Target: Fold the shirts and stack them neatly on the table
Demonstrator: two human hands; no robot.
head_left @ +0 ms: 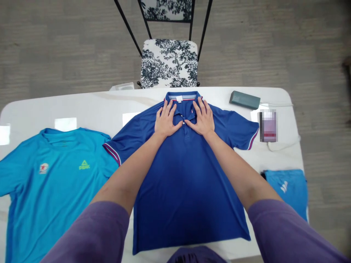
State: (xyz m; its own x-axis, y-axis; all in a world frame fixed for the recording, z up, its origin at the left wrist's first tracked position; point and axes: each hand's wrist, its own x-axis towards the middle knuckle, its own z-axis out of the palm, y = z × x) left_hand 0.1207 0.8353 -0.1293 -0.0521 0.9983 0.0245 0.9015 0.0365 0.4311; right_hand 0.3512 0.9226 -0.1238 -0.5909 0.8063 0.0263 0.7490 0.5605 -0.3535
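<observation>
A dark blue polo shirt (189, 182) lies spread front side up, its collar at the far edge of the table and its hem toward me. My left hand (166, 120) rests flat on the left side of the collar, fingers spread. On the collar's right side lies my right hand (202, 118), likewise flat with fingers apart. Both thumbs point inward and nearly meet at the button placket (186, 133). A white label (179, 98) shows inside the neck. Striped red and white trim edges the sleeves.
A turquoise T-shirt (60, 190) lies spread at the left, touching the polo's sleeve. On the white table's (285, 157) right are a dark grey case (245, 99), a blurred-out phone-like object (268, 126) and a folded blue garment (290, 186). A patterned chair (169, 62) stands beyond.
</observation>
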